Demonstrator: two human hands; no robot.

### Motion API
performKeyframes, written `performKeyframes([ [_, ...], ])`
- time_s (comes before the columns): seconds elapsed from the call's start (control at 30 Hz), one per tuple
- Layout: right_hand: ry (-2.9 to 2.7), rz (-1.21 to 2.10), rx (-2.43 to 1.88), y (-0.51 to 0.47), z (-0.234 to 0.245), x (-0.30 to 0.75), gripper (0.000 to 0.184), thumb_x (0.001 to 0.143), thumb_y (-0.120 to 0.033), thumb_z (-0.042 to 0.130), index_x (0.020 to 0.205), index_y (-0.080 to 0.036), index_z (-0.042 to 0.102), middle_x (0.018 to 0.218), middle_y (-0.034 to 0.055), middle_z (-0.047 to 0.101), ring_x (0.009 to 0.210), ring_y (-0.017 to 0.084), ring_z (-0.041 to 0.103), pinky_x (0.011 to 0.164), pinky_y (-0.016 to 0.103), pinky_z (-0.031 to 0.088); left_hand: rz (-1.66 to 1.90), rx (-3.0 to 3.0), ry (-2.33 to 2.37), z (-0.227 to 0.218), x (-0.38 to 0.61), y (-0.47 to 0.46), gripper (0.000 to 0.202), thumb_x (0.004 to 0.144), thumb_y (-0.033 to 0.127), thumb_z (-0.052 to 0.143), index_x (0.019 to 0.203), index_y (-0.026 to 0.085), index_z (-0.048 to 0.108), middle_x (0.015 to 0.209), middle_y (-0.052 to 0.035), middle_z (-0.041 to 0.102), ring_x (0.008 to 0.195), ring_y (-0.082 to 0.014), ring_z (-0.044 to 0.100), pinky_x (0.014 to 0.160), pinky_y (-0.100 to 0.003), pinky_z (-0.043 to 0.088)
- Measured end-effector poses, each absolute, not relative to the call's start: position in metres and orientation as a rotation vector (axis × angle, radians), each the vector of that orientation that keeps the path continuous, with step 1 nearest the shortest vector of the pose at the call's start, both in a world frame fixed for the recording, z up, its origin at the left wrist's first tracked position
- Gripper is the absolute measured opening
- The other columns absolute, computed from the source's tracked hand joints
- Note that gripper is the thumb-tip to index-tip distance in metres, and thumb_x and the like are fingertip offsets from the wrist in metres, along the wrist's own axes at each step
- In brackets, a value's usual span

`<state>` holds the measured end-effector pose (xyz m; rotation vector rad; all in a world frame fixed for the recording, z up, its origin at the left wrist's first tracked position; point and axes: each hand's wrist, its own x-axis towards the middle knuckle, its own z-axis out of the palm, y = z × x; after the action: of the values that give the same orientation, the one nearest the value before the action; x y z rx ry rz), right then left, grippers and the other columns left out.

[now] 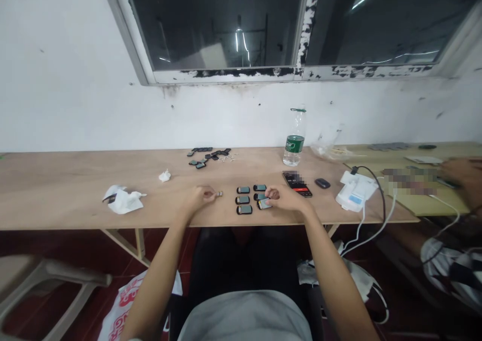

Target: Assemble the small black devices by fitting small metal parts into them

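My left hand (pixel 201 196) pinches a small grey metal piece (pixel 219 194) at its fingertips, just left of a group of small black-framed devices with teal screens. Several of these devices (pixel 243 199) lie flat in two short columns near the table's front edge. My right hand (pixel 283 199) curls over the right end of one device (pixel 264 204) and grips it. A phone (pixel 297 184) with a blurred screen lies just beyond that hand.
Black parts (pixel 209 156) lie scattered at the back of the wooden table (pixel 68 190). A water bottle (pixel 294 141), white charger (pixel 356 190) with cables, and crumpled tissue (pixel 124 200) stand nearby. A co-worker's hand (pixel 465 175) rests at the right, on a yellowish board (pixel 414 204).
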<state>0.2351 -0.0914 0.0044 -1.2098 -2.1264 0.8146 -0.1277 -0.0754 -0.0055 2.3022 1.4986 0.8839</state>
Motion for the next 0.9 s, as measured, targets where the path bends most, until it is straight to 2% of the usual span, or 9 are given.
performKeyframes([
  [0.17, -2.077, 0.781, -1.257, -0.095, 0.011, 0.23, 0.018, 0.08, -0.029, 0.068, 0.094, -0.018, 0.072, 0.088, 0.0061, 0.073, 0.08, 0.02, 0.066, 0.072, 0.03, 0.051, 0.824, 2.348, 1.538, -0.012, -0.129, -0.073, 0.031, 0.086, 0.045, 0.061, 0.079, 0.018, 0.075, 0.085, -0.0075, 0.077, 0.075, -0.0222, 0.07, 0.066, -0.028, 0.051],
  [0.33, -2.099, 0.776, -1.231, -0.099, 0.015, 0.228, 0.017, 0.082, -0.031, 0.067, 0.093, -0.019, 0.072, 0.085, 0.0052, 0.072, 0.08, 0.02, 0.066, 0.07, 0.028, 0.05, 0.786, 2.329, 1.567, -0.016, -0.132, -0.07, 0.031, 0.086, 0.046, 0.06, 0.082, 0.019, 0.076, 0.086, -0.0073, 0.078, 0.075, -0.0225, 0.07, 0.065, -0.027, 0.051],
  [0.6, -2.019, 0.755, -1.174, -0.103, 0.021, 0.221, 0.018, 0.084, -0.033, 0.066, 0.094, -0.019, 0.07, 0.086, 0.0048, 0.072, 0.077, 0.019, 0.065, 0.071, 0.029, 0.051, 0.882, 2.295, 1.474, -0.004, -0.128, -0.075, 0.028, 0.085, 0.043, 0.064, 0.087, 0.018, 0.076, 0.087, -0.0071, 0.078, 0.078, -0.0222, 0.071, 0.071, -0.03, 0.055],
  [0.8, -1.914, 0.884, -1.034, -0.111, 0.027, 0.204, 0.021, 0.084, -0.036, 0.066, 0.095, -0.018, 0.067, 0.094, 0.0058, 0.072, 0.08, 0.02, 0.068, 0.07, 0.03, 0.053, 1.16, 2.31, 1.136, 0.025, -0.083, -0.112, 0.023, 0.087, 0.037, 0.067, 0.097, 0.018, 0.075, 0.097, -0.0066, 0.077, 0.085, -0.0196, 0.071, 0.079, -0.029, 0.058],
  [0.9, -1.896, 0.935, -0.953, -0.117, 0.03, 0.195, 0.022, 0.085, -0.037, 0.065, 0.096, -0.018, 0.066, 0.095, 0.0056, 0.072, 0.078, 0.019, 0.069, 0.071, 0.03, 0.055, 1.152, 2.435, 0.942, 0.028, -0.058, -0.125, 0.021, 0.089, 0.033, 0.065, 0.101, 0.02, 0.075, 0.105, -0.0074, 0.076, 0.093, -0.0206, 0.071, 0.083, -0.03, 0.059],
])
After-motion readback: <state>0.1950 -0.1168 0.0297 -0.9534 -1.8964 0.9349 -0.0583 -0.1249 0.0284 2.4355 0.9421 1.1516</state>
